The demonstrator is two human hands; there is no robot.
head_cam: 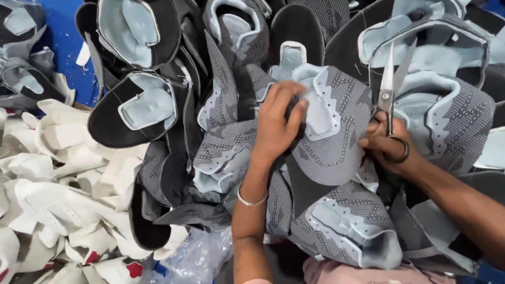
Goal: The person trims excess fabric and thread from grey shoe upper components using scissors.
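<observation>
A heap of grey patterned shoe uppers (326, 158) with pale blue linings fills the centre and right of the frame, overlapping so thickly that a count is not possible; at least eight show clearly. A second heap of white shoe pieces (58, 173) covers the lower left, also too many to count. A strip of blue surface (66, 37) shows at the upper left, the only bare room in view, and clear plastic wrap (194, 260) lies at the bottom centre.

The left hand (276, 123), just left of centre, presses down on the topmost grey upper, its grip loosely curled with fingertips on the pale blue lining edge; a thin silver bangle (250, 201) sits on that wrist. The right hand (389, 144), at the right of centre, has its grip closed through the handles of one pair of scissors (388, 87), the blades pointing up and parted slightly, perhaps just touching the upper's edge, though the overlap makes that hard to judge. Both hands rest on the same upper, near each other but apart
</observation>
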